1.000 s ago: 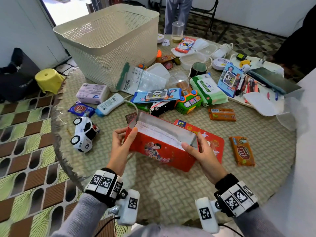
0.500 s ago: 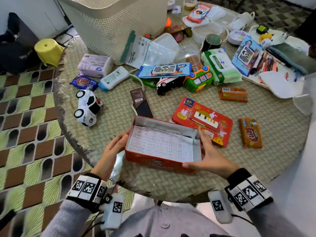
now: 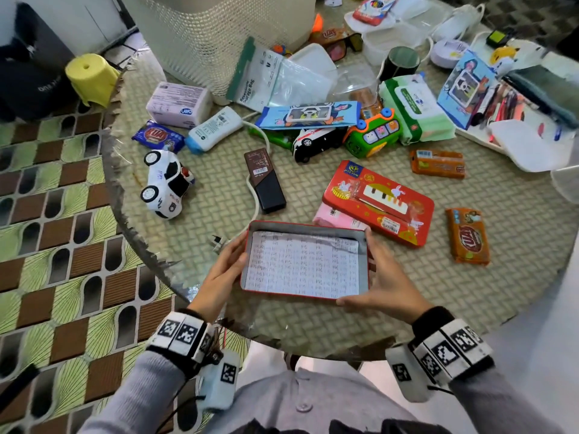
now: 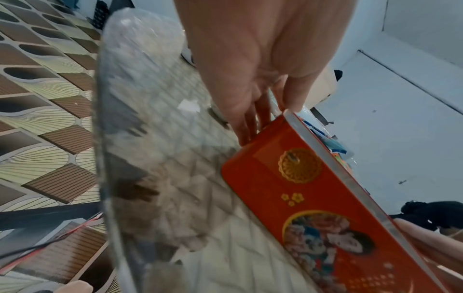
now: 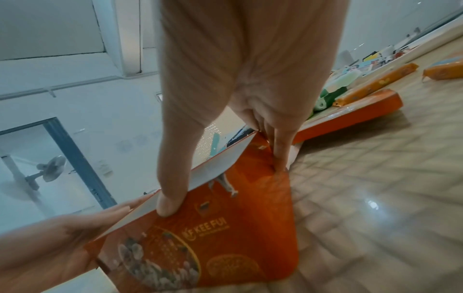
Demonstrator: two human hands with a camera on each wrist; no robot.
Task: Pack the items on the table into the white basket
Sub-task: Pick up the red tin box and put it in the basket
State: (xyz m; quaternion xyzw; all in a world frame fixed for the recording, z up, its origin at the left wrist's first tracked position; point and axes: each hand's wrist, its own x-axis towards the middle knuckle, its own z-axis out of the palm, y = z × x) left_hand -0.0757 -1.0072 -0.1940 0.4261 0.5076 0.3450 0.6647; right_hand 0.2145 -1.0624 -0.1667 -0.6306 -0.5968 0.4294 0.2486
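An open red tin point(image 3: 302, 264), lined with printed white paper, is held level over the near edge of the round table. My left hand point(image 3: 232, 261) grips its left end, thumb at the rim and fingers under it. My right hand point(image 3: 379, 277) grips the right end and near corner. The left wrist view shows the tin's picture side point(image 4: 313, 208) with my left hand point(image 4: 270, 117) at its end. In the right wrist view my right hand point(image 5: 223, 184) pinches the tin point(image 5: 225, 247). Its red lid point(image 3: 379, 202) lies flat just beyond. The white basket point(image 3: 219, 36) stands at the far left.
Between tin and basket lie a toy police car point(image 3: 166, 183), a dark charger point(image 3: 266, 180) with a white cable, toy vehicles, pouches and wipes. Orange snack packs point(image 3: 468, 236) lie right. A pink packet point(image 3: 332, 219) peeks from under the lid. The table's rough edge point(image 3: 125, 195) runs left.
The tin has gone from tilted on its side to level with its opening up, and both hands have drawn it back toward the table's near edge.
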